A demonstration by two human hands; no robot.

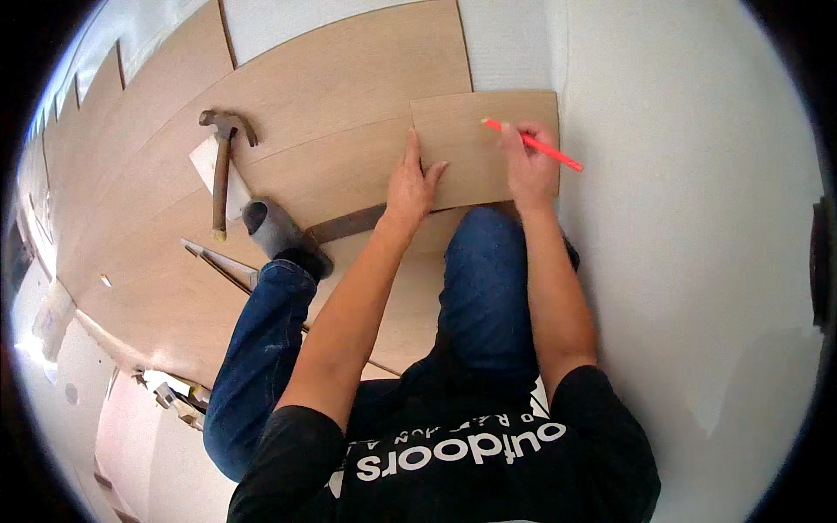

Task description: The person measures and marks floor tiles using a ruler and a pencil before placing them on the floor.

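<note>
A short wood-look floor plank [471, 166] lies over the laid boards, its right end against or very near the white wall. My left hand [413, 185] rests at the plank's left edge, index finger stretched forward and thumb spread apart, holding nothing. Over the plank's right part, my right hand [530, 170] grips a red pencil [549, 152], whose pale tip points left and away from me. Beneath my left forearm, a dark flat strip [349, 225] lies along the near side of the boards; its kind is unclear.
A claw hammer [221, 174] lies on a white flat piece [206, 164] to the left. My foot [277, 228] stands close to it. Laid boards [349, 65] end in steps at the far side, beside pale underlay [510, 44]. The white wall [689, 218] rises along my right.
</note>
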